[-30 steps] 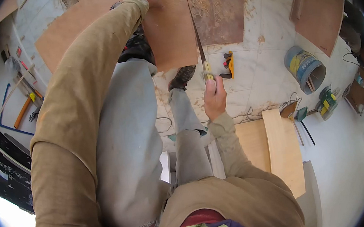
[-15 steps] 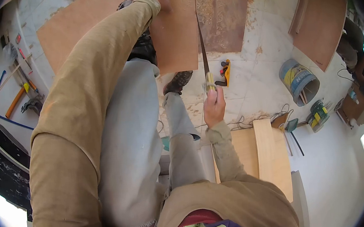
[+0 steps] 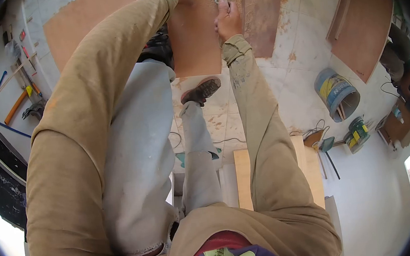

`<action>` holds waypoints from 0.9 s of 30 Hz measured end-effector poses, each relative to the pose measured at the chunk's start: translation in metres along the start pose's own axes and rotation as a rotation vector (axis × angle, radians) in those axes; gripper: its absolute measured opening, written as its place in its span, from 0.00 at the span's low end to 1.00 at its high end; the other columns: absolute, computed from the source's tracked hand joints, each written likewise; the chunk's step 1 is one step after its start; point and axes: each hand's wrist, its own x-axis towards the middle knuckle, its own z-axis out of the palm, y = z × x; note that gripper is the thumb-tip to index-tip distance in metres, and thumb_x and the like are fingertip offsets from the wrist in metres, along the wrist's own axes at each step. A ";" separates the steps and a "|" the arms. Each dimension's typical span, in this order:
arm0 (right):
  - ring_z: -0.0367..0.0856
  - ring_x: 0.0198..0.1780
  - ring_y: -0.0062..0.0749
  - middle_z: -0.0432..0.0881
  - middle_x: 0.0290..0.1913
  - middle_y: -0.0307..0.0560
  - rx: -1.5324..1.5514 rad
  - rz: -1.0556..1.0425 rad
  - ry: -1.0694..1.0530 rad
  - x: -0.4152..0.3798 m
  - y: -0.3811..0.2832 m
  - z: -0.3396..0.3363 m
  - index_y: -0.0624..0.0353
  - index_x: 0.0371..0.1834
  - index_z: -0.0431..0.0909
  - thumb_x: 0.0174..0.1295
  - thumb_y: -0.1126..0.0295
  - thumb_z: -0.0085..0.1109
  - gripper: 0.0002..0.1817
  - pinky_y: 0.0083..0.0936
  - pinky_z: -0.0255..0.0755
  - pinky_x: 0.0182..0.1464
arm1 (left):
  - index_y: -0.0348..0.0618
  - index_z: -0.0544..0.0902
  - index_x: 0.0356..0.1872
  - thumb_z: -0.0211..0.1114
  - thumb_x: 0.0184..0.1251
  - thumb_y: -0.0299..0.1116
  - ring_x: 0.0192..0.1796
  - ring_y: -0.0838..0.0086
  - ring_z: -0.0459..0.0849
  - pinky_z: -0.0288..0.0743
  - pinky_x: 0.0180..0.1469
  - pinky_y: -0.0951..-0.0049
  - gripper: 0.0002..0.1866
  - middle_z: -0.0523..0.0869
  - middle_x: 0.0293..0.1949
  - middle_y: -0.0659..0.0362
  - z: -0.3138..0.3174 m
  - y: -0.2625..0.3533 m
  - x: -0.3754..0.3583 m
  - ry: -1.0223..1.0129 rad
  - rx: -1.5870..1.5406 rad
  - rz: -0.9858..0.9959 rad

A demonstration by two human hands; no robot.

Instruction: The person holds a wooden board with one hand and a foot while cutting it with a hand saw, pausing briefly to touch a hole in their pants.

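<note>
The right hand (image 3: 229, 21) has moved forward beside the board (image 3: 196, 44).

No text fully readable. Blue bucket (image 3: 329, 88): pale lettering on the blue-and-yellow label, word not legible. Brown panel at right (image 3: 365, 28): small dark mark near the lower edge, too small to read. Green tin (image 3: 359, 130): yellow label, unreadable.

Betw. the R sleeve (image 3: 258, 112) and the bucket (image 3: 335, 95), bare floor tiles (image 3: 290, 84) are leaving a wide passage. The L leg (image 3: 140, 150) is blocking the L side; the R boot (image 3: 202, 91) is standing near the board's (image 3: 199, 48) end. A thin cable (image 3: 230, 140) is crossing the gap betw. R leg (image 3: 198, 133) and R sleeve.
</note>
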 end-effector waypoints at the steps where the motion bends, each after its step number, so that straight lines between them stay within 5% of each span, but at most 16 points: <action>1: 0.84 0.34 0.54 0.83 0.32 0.60 0.014 0.026 -0.033 -0.002 -0.008 -0.004 0.63 0.52 0.75 0.75 0.51 0.52 0.22 0.44 0.75 0.37 | 0.40 0.39 0.81 0.86 0.33 0.51 0.75 0.17 0.40 0.45 0.74 0.25 0.77 0.45 0.77 0.26 0.000 -0.001 -0.001 0.001 -0.004 -0.007; 3: 0.83 0.32 0.42 0.81 0.30 0.55 0.102 0.123 -0.151 -0.022 -0.038 -0.017 0.63 0.54 0.74 0.75 0.52 0.52 0.22 0.40 0.74 0.37 | 0.38 0.41 0.81 0.86 0.34 0.50 0.76 0.19 0.43 0.46 0.75 0.29 0.75 0.49 0.76 0.26 0.007 -0.012 0.000 0.122 -0.047 0.061; 6: 0.78 0.31 0.29 0.79 0.29 0.50 0.059 -0.047 -0.058 -0.069 -0.018 -0.031 0.65 0.54 0.74 0.76 0.55 0.51 0.21 0.32 0.73 0.36 | 0.31 0.47 0.79 0.84 0.36 0.47 0.77 0.27 0.49 0.47 0.77 0.36 0.71 0.56 0.75 0.27 0.036 -0.012 -0.017 0.359 -0.192 0.317; 7: 0.79 0.32 0.29 0.80 0.31 0.51 0.012 0.030 -0.072 -0.104 -0.019 -0.047 0.65 0.55 0.74 0.77 0.56 0.51 0.20 0.30 0.73 0.37 | 0.38 0.60 0.74 0.80 0.46 0.42 0.70 0.43 0.64 0.59 0.69 0.42 0.54 0.69 0.66 0.40 0.036 0.003 -0.040 0.413 -0.209 0.568; 9: 0.80 0.35 0.29 0.84 0.40 0.53 -0.033 0.060 -0.046 -0.180 -0.020 -0.075 0.65 0.60 0.73 0.78 0.59 0.48 0.20 0.26 0.74 0.39 | 0.52 0.64 0.76 0.80 0.45 0.38 0.77 0.54 0.62 0.54 0.73 0.34 0.52 0.72 0.68 0.51 0.020 0.039 -0.094 -0.086 -0.461 1.028; 11: 0.79 0.36 0.28 0.84 0.44 0.51 0.123 0.198 -0.027 -0.236 -0.040 -0.096 0.65 0.61 0.73 0.78 0.60 0.46 0.20 0.25 0.73 0.40 | 0.53 0.67 0.75 0.81 0.43 0.38 0.78 0.53 0.61 0.43 0.78 0.32 0.51 0.73 0.67 0.51 0.011 0.070 -0.154 -0.410 -0.386 1.272; 14: 0.75 0.34 0.26 0.82 0.48 0.48 0.186 0.210 -0.009 -0.249 -0.052 -0.104 0.64 0.62 0.72 0.79 0.61 0.44 0.19 0.25 0.71 0.38 | 0.54 0.67 0.74 0.82 0.41 0.36 0.76 0.54 0.62 0.39 0.79 0.31 0.52 0.71 0.68 0.49 0.021 0.081 -0.163 -0.405 -0.413 1.322; 16: 0.85 0.42 0.37 0.86 0.48 0.56 0.072 0.027 -0.008 -0.204 -0.036 -0.087 0.64 0.61 0.74 0.78 0.60 0.46 0.20 0.30 0.76 0.45 | 0.55 0.66 0.75 0.82 0.41 0.34 0.75 0.52 0.63 0.43 0.78 0.33 0.53 0.68 0.70 0.48 0.030 0.065 -0.123 -0.276 -0.380 1.187; 18: 0.82 0.38 0.55 0.83 0.37 0.64 -0.084 -0.116 0.048 -0.119 -0.024 -0.052 0.65 0.51 0.77 0.76 0.57 0.49 0.19 0.40 0.74 0.42 | 0.55 0.64 0.76 0.82 0.39 0.32 0.75 0.49 0.62 0.46 0.77 0.34 0.56 0.64 0.72 0.47 0.022 0.041 -0.072 0.063 -0.234 0.848; 19: 0.80 0.35 0.58 0.81 0.33 0.63 -0.082 -0.158 0.060 -0.075 -0.015 -0.033 0.65 0.46 0.76 0.75 0.56 0.50 0.19 0.45 0.72 0.40 | 0.57 0.61 0.78 0.80 0.48 0.41 0.77 0.45 0.57 0.43 0.75 0.31 0.52 0.60 0.75 0.47 0.014 0.019 -0.040 0.103 -0.151 0.654; 20: 0.81 0.35 0.55 0.80 0.31 0.61 -0.096 -0.196 0.097 -0.046 -0.013 -0.020 0.65 0.44 0.75 0.75 0.55 0.49 0.20 0.45 0.71 0.39 | 0.29 0.50 0.78 0.84 0.36 0.49 0.78 0.31 0.52 0.47 0.77 0.35 0.70 0.56 0.75 0.28 0.046 -0.018 0.010 0.234 -0.158 0.682; 21: 0.80 0.35 0.52 0.79 0.31 0.60 0.055 0.016 -0.005 -0.031 -0.031 -0.018 0.65 0.44 0.75 0.76 0.54 0.49 0.20 0.44 0.71 0.39 | 0.27 0.50 0.78 0.85 0.35 0.51 0.77 0.31 0.54 0.47 0.77 0.34 0.71 0.56 0.75 0.29 0.045 -0.038 0.027 0.312 -0.029 0.523; 22: 0.80 0.35 0.49 0.78 0.30 0.59 0.202 0.233 -0.112 -0.024 -0.046 -0.019 0.65 0.45 0.74 0.76 0.53 0.49 0.21 0.43 0.71 0.39 | 0.29 0.49 0.78 0.85 0.33 0.52 0.77 0.31 0.54 0.48 0.76 0.34 0.72 0.57 0.75 0.29 0.026 -0.042 0.037 0.186 0.058 0.420; 27: 0.76 0.32 0.37 0.78 0.30 0.53 -0.014 0.098 -0.059 -0.141 -0.012 -0.067 0.65 0.50 0.74 0.77 0.56 0.47 0.20 0.35 0.71 0.37 | 0.33 0.51 0.78 0.85 0.33 0.56 0.76 0.32 0.57 0.50 0.77 0.37 0.72 0.63 0.73 0.31 -0.010 -0.024 0.010 0.094 -0.023 0.182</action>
